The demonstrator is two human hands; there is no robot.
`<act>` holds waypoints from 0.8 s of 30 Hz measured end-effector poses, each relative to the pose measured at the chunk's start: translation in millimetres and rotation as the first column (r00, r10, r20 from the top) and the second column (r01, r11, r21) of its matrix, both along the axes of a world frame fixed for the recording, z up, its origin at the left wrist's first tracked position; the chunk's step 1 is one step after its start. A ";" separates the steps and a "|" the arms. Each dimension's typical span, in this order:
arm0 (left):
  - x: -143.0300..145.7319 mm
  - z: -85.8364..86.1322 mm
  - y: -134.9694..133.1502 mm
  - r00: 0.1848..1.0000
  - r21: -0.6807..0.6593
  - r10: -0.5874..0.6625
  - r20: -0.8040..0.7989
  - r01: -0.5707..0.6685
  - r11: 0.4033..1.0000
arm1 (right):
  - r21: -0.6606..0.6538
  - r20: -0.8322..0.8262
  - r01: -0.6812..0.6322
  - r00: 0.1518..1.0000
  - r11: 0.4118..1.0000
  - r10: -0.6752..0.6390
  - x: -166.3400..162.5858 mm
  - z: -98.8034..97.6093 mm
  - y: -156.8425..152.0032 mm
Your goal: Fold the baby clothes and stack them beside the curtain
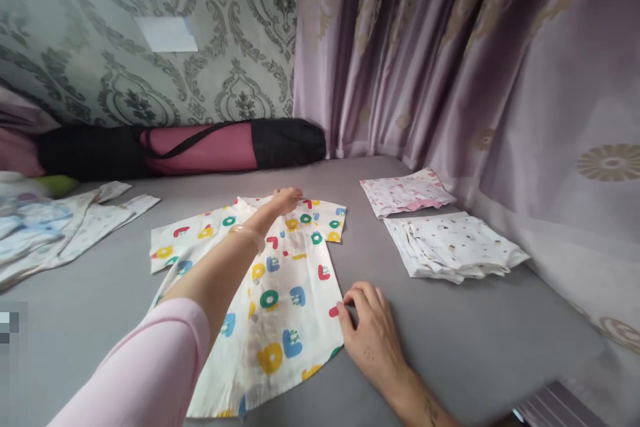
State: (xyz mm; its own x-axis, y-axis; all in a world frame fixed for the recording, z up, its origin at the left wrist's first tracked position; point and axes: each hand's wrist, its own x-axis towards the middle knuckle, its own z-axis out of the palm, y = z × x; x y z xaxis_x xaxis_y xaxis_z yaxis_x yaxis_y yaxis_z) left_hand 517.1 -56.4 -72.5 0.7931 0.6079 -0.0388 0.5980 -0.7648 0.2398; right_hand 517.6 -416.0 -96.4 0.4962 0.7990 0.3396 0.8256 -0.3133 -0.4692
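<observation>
A small short-sleeved shirt (285, 273), white with letter-like shapes in red, yellow, green and blue, lies spread flat on the grey sheet. My left arm reaches across it, and my left hand (289, 199) is closed on the cloth by the far shoulder, near the collar. The fingertips there are partly hidden. Along the shirt's right side edge, my right hand (371, 333) rests on the sheet with thumb and fingers pinching the hem. My left forearm covers part of the shirt's left half.
Folded white printed clothes (455, 247) and a folded pink-patterned garment (405, 192) lie at the right. Loose baby clothes (75, 227) are heaped at the left. A long black-and-pink bag (205, 147) lies along the wall. Purple curtains (390, 47) hang at the right.
</observation>
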 end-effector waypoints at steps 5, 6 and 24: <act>11.9 -3.7 6.5 0.998 0.018 -0.018 -0.058 0.019 1.000 | 0.000 -0.021 0.008 1.000 1.000 -0.008 -0.2 -0.1 2.3; 12.7 -3.9 7.7 0.998 0.021 -0.021 -0.066 0.022 1.000 | 0.001 -0.017 0.007 1.000 1.000 -0.007 -0.3 -0.5 2.2; 9.5 -2.9 -40.1 0.999 0.273 -0.047 -0.020 0.051 0.961 | -0.007 -0.006 -0.005 1.000 1.000 0.005 -2.0 -3.0 0.9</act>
State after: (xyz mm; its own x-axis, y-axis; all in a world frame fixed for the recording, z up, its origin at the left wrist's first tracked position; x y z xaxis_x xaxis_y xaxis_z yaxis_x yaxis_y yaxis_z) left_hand 526.6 -96.4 -75.4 0.8226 0.5573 0.1128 0.5600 -0.8285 0.0094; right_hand 515.6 -415.1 -99.4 0.4944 0.8037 0.3312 0.8243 -0.3124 -0.4722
